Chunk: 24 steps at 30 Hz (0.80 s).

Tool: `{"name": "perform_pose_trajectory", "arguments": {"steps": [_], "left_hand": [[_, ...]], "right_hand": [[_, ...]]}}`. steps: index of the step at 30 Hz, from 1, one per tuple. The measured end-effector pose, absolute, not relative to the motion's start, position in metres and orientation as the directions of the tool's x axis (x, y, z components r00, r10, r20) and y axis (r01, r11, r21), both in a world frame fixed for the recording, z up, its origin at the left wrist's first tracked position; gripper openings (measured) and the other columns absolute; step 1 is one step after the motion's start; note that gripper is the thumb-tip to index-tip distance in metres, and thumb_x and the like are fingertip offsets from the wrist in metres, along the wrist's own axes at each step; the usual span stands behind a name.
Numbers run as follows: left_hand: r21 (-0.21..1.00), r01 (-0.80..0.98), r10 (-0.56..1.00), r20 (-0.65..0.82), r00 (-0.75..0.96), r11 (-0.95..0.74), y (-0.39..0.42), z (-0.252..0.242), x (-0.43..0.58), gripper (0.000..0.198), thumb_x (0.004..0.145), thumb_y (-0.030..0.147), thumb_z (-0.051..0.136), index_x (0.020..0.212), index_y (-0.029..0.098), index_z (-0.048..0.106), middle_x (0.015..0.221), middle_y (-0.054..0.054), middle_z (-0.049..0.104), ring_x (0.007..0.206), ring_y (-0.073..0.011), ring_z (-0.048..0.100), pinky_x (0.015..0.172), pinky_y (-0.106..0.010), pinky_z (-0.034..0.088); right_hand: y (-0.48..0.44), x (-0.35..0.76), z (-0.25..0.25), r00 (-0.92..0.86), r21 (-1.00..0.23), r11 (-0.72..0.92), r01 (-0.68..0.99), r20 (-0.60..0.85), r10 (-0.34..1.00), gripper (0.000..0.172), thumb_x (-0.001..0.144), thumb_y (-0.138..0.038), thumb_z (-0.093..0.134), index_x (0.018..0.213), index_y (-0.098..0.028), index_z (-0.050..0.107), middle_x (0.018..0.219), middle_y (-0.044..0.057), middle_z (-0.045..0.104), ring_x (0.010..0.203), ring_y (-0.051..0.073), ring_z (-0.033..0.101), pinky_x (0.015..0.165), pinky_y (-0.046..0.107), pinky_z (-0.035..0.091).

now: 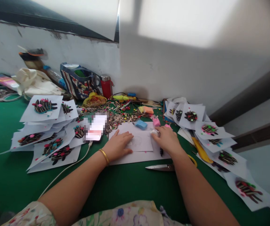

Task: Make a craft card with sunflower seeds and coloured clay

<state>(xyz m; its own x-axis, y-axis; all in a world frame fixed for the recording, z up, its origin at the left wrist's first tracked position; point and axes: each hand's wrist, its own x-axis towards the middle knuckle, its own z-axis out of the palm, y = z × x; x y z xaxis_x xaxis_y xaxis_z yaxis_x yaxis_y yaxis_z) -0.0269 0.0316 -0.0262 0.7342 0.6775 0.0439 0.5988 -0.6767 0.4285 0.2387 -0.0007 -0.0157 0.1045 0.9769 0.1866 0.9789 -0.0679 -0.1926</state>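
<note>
Fingers of the left grip lie loosely spread and flat, thumb apart, over the near-left part of a small white sheet; the right grip is curled at the sheet's far right corner, fingertips over a white lump, and whether they are clamped on it I cannot tell. The small sheet lies on one larger white sheet, directly in front of the person, and bears a faint grey drawing too pale to make out. One phone, beside the left grip, has its screen blurred past reading; a white cable runs from it toward the person.

Beyond the sheets sit a blue packet, an orange one and a pink one. Under the right forearm is one pair of scissors, with a black pen just beyond.

All this rests on a green table pushed against a whitish wall and a pale panel with a bright patch of light. Striped seeds are scattered at the back, near one red flask and one striped bag. Cards bearing seed figures are piled both sides: about seven figures show in the left pile, about eight in the right pile, beside one yellow-handled tool.
</note>
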Motion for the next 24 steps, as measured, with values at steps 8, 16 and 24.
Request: {"name": "perform_pose_trajectory", "arguments": {"steps": [8,16,24], "left_hand": [[0.395,0.621,0.677,0.003,0.736,-0.677,0.033,-0.028,-0.026,0.063,0.081,0.04,0.065,0.138,0.023,0.045,0.145,-0.011,0.048,0.138,-0.0292,0.037,0.116,-0.055,0.011],[0.394,0.621,0.677,0.002,0.736,-0.677,0.033,-0.028,-0.028,0.063,0.081,0.04,0.065,0.138,0.023,0.044,0.145,-0.011,0.048,0.139,-0.0296,0.036,0.116,-0.057,0.012],[0.409,0.621,0.683,0.005,0.731,-0.668,0.032,-0.026,-0.026,0.063,0.08,0.038,0.067,0.137,0.024,0.046,0.144,-0.012,0.048,0.138,-0.0307,0.037,0.115,-0.059,0.013]], "right_hand": [[0.002,0.299,-0.001,0.371,-0.29,-0.274,0.917,0.362,0.855,0.039,0.088,-0.019,0.038,0.115,-0.018,0.066,0.115,0.012,0.065,0.109,0.027,0.056,0.092,0.038,0.04],[0.0,0.302,-0.001,0.336,-0.117,-0.326,0.938,0.077,0.939,0.035,0.086,-0.029,0.048,0.116,-0.023,0.065,0.117,0.012,0.064,0.106,0.028,0.059,0.082,0.035,0.043],[-0.007,0.307,0.009,0.392,0.017,-0.405,0.914,-0.29,0.873,0.037,0.077,-0.054,0.061,0.091,-0.02,0.068,0.092,0.013,0.07,0.081,0.028,0.066,0.064,0.034,0.043]]}}
